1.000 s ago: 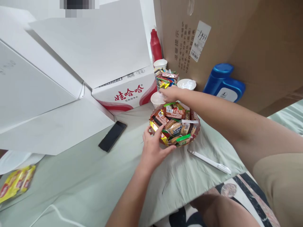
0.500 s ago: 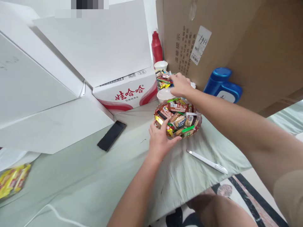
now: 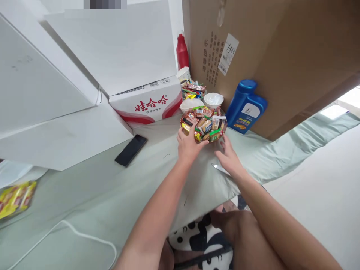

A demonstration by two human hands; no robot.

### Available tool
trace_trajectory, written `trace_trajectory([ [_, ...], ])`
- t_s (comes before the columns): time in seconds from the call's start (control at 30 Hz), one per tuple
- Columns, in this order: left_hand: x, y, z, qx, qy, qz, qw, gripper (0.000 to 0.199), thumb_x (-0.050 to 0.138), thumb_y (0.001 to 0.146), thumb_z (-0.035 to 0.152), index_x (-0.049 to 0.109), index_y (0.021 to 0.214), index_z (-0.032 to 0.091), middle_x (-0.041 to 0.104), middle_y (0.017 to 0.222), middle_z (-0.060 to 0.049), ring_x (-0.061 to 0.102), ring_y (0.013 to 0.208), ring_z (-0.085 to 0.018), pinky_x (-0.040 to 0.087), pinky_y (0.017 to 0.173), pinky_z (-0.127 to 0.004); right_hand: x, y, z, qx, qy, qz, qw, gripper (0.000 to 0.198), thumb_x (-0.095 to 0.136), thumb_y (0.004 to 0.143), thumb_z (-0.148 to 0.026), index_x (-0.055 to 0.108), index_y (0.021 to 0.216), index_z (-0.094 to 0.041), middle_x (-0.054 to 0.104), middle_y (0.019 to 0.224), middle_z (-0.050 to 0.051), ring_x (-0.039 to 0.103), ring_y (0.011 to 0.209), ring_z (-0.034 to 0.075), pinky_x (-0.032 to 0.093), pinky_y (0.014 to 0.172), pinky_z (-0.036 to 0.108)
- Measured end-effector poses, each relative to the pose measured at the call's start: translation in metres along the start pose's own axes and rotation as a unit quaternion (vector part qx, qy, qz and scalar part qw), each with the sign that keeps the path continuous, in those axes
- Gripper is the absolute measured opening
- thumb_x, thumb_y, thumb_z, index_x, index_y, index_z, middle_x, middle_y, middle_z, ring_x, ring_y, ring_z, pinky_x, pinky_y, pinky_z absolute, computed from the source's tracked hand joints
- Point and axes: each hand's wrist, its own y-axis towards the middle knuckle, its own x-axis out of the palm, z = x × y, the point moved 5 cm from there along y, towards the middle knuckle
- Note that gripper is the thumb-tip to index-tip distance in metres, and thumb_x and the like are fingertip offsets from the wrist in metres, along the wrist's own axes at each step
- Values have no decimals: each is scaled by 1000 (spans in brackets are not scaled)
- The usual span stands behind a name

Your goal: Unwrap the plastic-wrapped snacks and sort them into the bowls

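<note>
A scalloped, gold-rimmed basket (image 3: 224,135) sits on the green cloth, heaped with wrapped snacks (image 3: 206,126). My left hand (image 3: 188,144) rests against its left front edge, fingers spread and thumb stretched along the front. On the other side, my right hand (image 3: 229,159) is open near the right front edge, fingertips close to the rim; whether they touch it I cannot tell. Under that hand lies a slim white-handled cutter (image 3: 219,168), its handle mostly hidden. Behind the basket are two white bowls, one on the left (image 3: 191,104) and one on the right (image 3: 213,99).
A white and red carton (image 3: 153,107) stands open at back left, a phone (image 3: 131,150) before it. More wrapped snacks (image 3: 194,89), another white cup and a red bottle (image 3: 182,52) are behind. A blue jug (image 3: 246,107) leans by a large cardboard box (image 3: 281,67). A white cable (image 3: 84,237) crosses the front left.
My right hand has come back from the snacks behind the basket to its right front side, uncovering the right bowl. My left hand stays at the basket. The view has shifted slightly.
</note>
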Motion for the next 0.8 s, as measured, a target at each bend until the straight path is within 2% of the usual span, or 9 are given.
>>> trace_trajectory([
  [0.1, -5, -13, -1, 10, -59, 15, 998, 93, 86, 71, 39, 43, 153, 28, 24, 158, -18, 36, 147, -42, 37, 116, -53, -11, -17, -12, -20, -25, 38, 999, 82, 56, 79, -28, 31, 156, -19, 32, 165, 17, 33, 153, 32, 27, 125, 58],
  [0.17, -17, -35, -10, 28, -125, 47, 991, 89, 87, 69, 34, 47, 149, 27, 32, 157, -17, 43, 143, -36, 42, 113, -49, -16, -44, -24, -54, -47, 63, 995, 71, 55, 84, -28, 37, 152, -21, 40, 161, 17, 40, 149, 31, 31, 123, 58],
  [0.23, -33, -65, -25, 31, -206, 72, 975, 63, 81, 75, 32, 60, 133, 23, 57, 135, -14, 61, 122, -28, 52, 100, -41, -8, -73, -37, -100, -60, 50, 992, 60, 53, 86, -26, 44, 146, -23, 48, 155, 15, 48, 143, 29, 38, 119, 57],
  [0.3, -48, -94, -48, 5, -295, 72, 953, 27, 70, 83, 34, 69, 106, 20, 69, 95, -7, 69, 87, -20, 56, 80, -33, 11, -97, -51, -145, -73, -2, 987, 51, 51, 87, -23, 51, 138, -24, 53, 151, 15, 51, 141, 28, 42, 116, 56],
  [0.33, -57, -108, -60, -16, -336, 73, 939, 19, 66, 87, 36, 70, 94, 19, 68, 80, -4, 67, 74, -17, 55, 73, -30, 25, -106, -58, -165, -80, -36, 982, 48, 51, 87, -22, 53, 135, -24, 54, 150, 15, 52, 140, 29, 43, 115, 57],
  [0.4, -77, -130, -89, -61, -402, 99, 908, 26, 63, 88, 42, 69, 81, 18, 66, 68, -3, 65, 63, -15, 53, 66, -28, 59, -118, -71, -194, -90, -107, 971, 44, 51, 87, -22, 56, 130, -24, 55, 149, 16, 54, 139, 30, 45, 113, 58],
  [0.63, -162, -170, -193, -167, -527, 249, 795, 30, 58, 86, 44, 67, 76, 17, 65, 63, -2, 61, 59, -13, 46, 60, -25, 209, -132, -138, -291, -103, -277, 910, 39, 52, 87, -25, 60, 126, -26, 59, 148, 14, 56, 137, 31, 47, 110, 57],
  [0.73, -185, -181, -227, -193, -573, 327, 726, 30, 45, 89, 36, 61, 70, 19, 55, 60, 0, 55, 59, -12, 43, 60, -25, 282, -132, -178, -333, -104, -328, 878, 42, 52, 82, -20, 62, 123, -24, 61, 145, 14, 57, 136, 31, 47, 111, 55],
  [0.8, -196, -189, -243, -198, -573, 371, 704, 26, 46, 88, 32, 55, 67, 20, 54, 68, 0, 54, 67, -13, 43, 64, -24, 331, -131, -206, -365, -108, -374, 846, 51, 50, 74, -12, 63, 122, -22, 61, 145, 14, 57, 136, 29, 48, 109, 51],
])
